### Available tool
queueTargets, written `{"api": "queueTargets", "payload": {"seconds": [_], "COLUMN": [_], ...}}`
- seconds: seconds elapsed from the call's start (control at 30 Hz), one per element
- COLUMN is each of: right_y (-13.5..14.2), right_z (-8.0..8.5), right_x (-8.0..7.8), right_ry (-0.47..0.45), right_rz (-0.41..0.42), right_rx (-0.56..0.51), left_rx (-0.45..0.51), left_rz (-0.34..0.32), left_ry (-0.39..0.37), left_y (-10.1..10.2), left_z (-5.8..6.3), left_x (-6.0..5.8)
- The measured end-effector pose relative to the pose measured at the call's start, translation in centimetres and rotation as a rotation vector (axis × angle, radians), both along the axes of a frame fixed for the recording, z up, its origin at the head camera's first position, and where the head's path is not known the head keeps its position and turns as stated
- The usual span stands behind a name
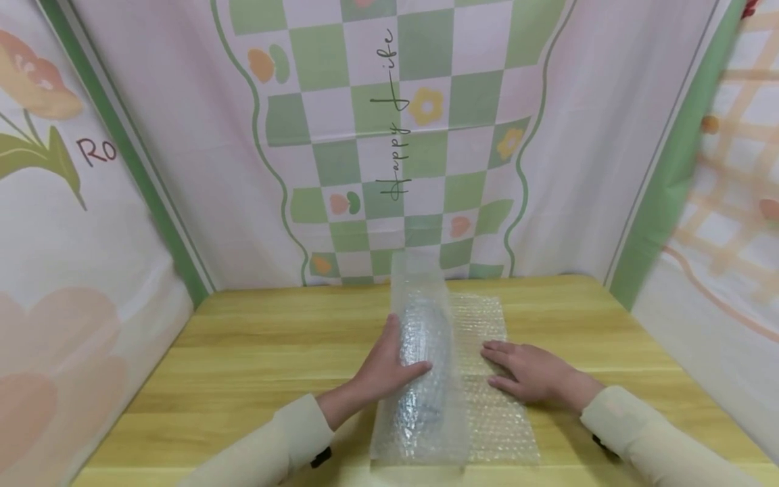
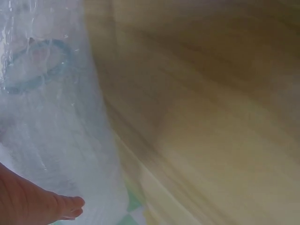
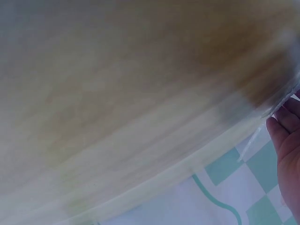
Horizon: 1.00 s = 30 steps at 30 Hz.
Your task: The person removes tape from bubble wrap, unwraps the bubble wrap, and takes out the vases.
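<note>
A roll of bubble wrap [image 1: 420, 412] stands lengthwise in the middle of the table, bulging around something. Through the plastic in the left wrist view, a bluish ring [image 2: 35, 86] shows; what it belongs to is hidden. My left hand [image 1: 385, 365] holds the roll from its left side, thumb across the top and fingers along the side. To the right, the flat part of the bubble wrap [image 1: 502, 429] spreads over the table. Resting on its right edge is my right hand [image 1: 535, 373], with the fingers extended. Only some fingers of that hand appear in the right wrist view.
The wood-grain table [image 1: 262, 372] reaches back to a hanging cloth [image 1: 420, 155] with green and white checks. More printed cloth hangs at the left [image 1: 67, 284] and right [image 1: 730, 223], close to the table's sides.
</note>
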State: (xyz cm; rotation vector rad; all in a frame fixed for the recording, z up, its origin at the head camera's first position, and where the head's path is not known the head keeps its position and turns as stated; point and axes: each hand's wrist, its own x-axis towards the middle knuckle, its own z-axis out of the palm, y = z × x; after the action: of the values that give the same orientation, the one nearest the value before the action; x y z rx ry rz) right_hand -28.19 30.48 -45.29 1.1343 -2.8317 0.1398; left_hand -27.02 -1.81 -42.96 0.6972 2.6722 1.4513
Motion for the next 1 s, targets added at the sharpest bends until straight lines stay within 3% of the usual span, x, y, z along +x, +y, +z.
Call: {"api": "queueTargets", "payload": {"seconds": [0.37,1.0], "right_y": [0.1,0.0], "right_z": [-0.1,-0.2], "right_x": [-0.1,0.1], "right_ry": [-0.012,-0.020], "right_rz": [0.000,-0.012], "right_rx": [0.000,-0.011], "left_rx": [0.089,0.062], "left_rz": [0.001,0.010], "left_ry": [0.006,-0.053], "left_y": [-1.5,-2.8], "left_z": [0.0,-0.5], "left_x": [0.0,-0.1]}}
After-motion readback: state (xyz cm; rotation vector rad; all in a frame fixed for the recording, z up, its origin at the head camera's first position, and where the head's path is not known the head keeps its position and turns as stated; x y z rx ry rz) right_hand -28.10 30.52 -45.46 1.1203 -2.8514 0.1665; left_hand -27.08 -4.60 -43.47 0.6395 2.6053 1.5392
